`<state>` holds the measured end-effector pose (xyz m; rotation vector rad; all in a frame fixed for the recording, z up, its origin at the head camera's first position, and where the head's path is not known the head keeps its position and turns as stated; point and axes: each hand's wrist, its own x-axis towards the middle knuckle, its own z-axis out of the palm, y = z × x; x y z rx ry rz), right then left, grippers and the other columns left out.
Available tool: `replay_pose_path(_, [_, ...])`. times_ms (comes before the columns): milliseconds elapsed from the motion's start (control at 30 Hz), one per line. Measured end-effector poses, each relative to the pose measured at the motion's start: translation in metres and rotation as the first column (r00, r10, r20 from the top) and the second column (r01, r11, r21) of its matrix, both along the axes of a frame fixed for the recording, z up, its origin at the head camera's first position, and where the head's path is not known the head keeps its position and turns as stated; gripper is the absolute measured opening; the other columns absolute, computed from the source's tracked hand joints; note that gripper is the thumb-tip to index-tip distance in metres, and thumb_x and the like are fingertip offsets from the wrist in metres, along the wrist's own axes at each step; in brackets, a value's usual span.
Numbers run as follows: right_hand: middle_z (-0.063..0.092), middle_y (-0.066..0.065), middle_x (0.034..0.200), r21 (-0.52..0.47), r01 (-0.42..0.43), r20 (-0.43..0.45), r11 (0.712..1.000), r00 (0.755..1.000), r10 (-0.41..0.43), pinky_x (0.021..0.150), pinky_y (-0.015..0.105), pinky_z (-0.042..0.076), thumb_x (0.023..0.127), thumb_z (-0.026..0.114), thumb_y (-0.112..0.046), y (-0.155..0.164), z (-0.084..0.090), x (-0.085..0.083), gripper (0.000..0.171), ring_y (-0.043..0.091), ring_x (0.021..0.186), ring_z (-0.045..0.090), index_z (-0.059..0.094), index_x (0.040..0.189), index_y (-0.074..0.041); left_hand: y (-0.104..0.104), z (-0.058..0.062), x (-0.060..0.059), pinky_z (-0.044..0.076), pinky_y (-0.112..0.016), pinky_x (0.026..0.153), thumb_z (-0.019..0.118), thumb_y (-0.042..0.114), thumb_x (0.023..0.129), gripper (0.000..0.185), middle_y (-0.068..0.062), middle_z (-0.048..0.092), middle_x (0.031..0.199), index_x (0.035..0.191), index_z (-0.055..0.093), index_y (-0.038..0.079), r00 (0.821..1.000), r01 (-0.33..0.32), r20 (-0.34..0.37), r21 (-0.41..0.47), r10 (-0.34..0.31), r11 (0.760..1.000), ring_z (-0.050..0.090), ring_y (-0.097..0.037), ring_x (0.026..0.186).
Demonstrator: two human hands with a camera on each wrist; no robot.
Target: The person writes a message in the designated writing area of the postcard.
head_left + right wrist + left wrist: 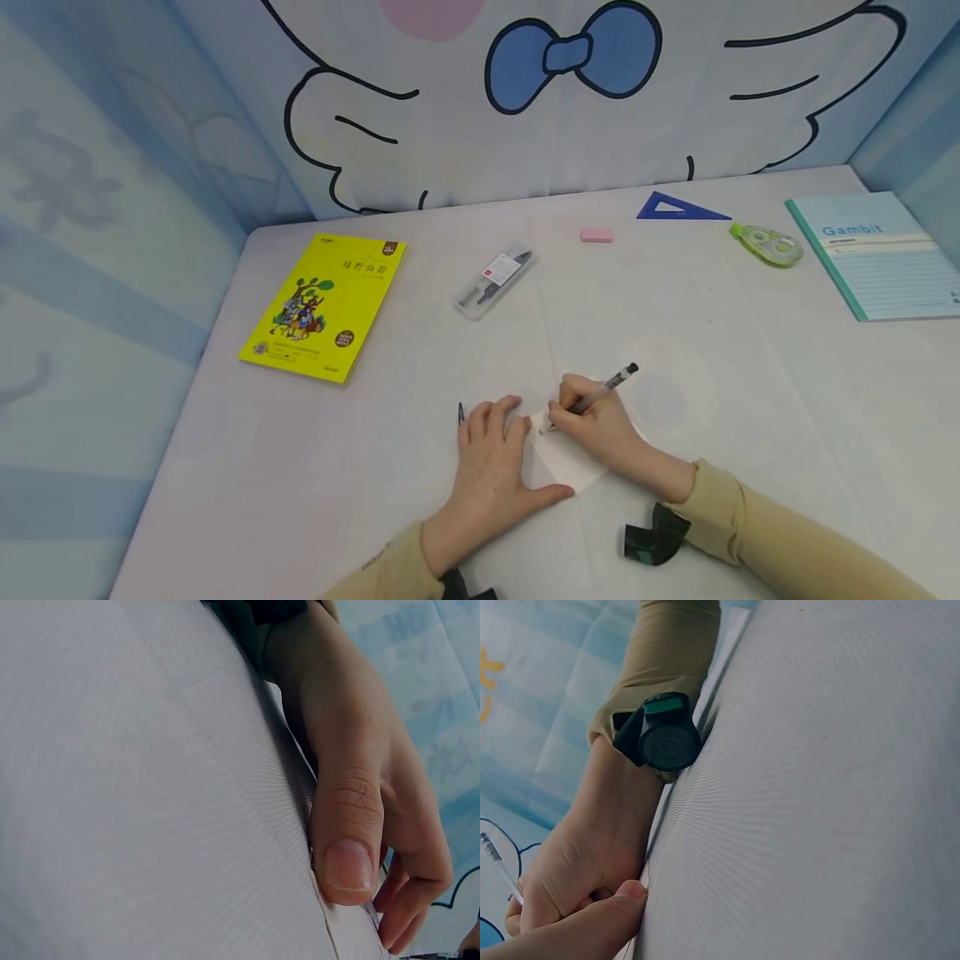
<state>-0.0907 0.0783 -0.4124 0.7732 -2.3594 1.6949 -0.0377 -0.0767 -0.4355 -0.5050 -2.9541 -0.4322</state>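
A small white sheet of paper (567, 467) lies on the white tablecloth near the front edge. My left hand (491, 454) rests flat on its left part, fingers spread and thumb (347, 851) pressed along the paper's edge. My right hand (596, 425) grips a black pen (603, 388), its tip down on the paper beside the left fingertips. In the left wrist view the right hand (581, 859) shows with the pen (499, 864) and a wrist camera (667, 742). A small black item (461, 412) lies just left of the left hand.
A yellow book (325, 307) lies at the left, and a clear case (495, 279) holding dark tools lies mid-table. Farther back are a pink eraser (596, 235), a blue set square (678, 208), a green correction tape (767, 244) and a teal notebook (877, 254).
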Motion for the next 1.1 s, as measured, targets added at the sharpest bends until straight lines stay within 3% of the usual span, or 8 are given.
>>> replay_pose_path(367, [0.038,0.000,0.051,0.016,0.018,0.014,1.000,1.000,-0.019,0.044,0.017,0.026,0.073,0.060,0.018,-0.0005,0.0011,-0.0010,0.036,-0.005,0.051,0.027,0.039,0.057,-0.007,0.0004,-0.0008,-0.0004,0.028,-0.045,0.093,0.065,0.074,0.060,0.079,-0.006,0.039,0.130,0.108,0.057,0.012,1.000,0.001,-0.011,-0.005,-0.001,1.000,0.032,-0.026,0.115])
replay_pose_path(667, [0.035,-0.002,0.051,0.051,0.016,0.034,0.999,0.999,-0.018,0.045,0.016,0.026,0.076,0.062,0.014,-0.0004,0.0029,-0.0009,0.036,-0.004,0.050,0.027,0.039,0.057,-0.007,0.0002,0.0007,-0.0002,0.028,-0.047,0.093,0.063,0.067,0.070,0.067,-0.007,0.039,0.131,0.108,0.056,0.012,1.000,0.005,0.004,0.018,-0.005,1.000,0.032,-0.027,0.116])
replay_pose_path(1100, [0.035,-0.003,0.051,0.095,0.021,0.033,0.995,0.999,-0.024,0.047,0.014,0.026,0.078,0.062,0.012,-0.0019,0.0059,0.0002,0.036,-0.004,0.050,0.026,0.040,0.057,-0.008,-0.0004,-0.0018,0.0003,0.029,-0.046,0.092,0.064,0.067,0.069,0.066,-0.007,0.040,0.130,0.105,0.055,0.012,1.000,0.008,-0.020,0.017,-0.008,1.000,0.034,-0.026,0.115])
